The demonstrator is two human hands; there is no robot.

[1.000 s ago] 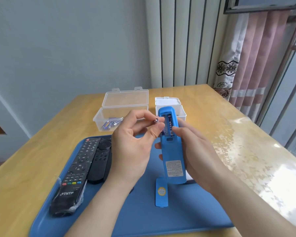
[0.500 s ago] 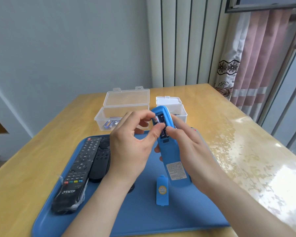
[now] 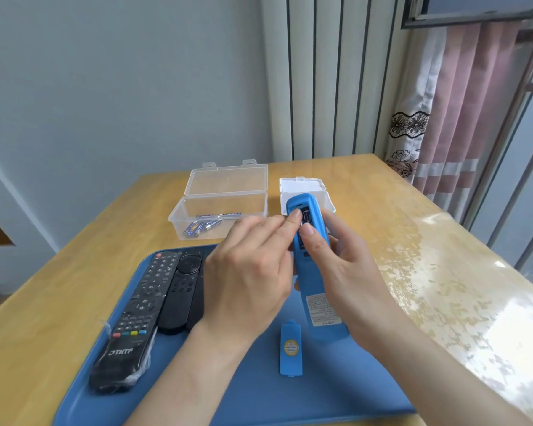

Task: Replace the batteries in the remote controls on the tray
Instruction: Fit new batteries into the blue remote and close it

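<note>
My right hand [image 3: 350, 272] grips the blue remote [image 3: 310, 279] upright above the blue tray [image 3: 320, 395], its back towards me and the battery compartment open. My left hand [image 3: 246, 272] reaches across, and its fingertips press on a battery in that compartment, next to my right thumb. The remote's blue battery cover [image 3: 290, 348] lies loose on the tray below it. A black THTF remote [image 3: 136, 318] in plastic wrap and a second black remote [image 3: 182, 290] lie side by side on the tray's left part.
Behind the tray on the wooden table stands an open clear box [image 3: 222, 186] with several batteries [image 3: 197, 227] in it. To its right is a smaller open white box [image 3: 302, 186], partly hidden by the remote. A curtain and a window are at the right.
My left hand held a battery in its fingertips beside the remote; it has brought it to the compartment and now presses it in. The remote has tilted slightly towards the left.
</note>
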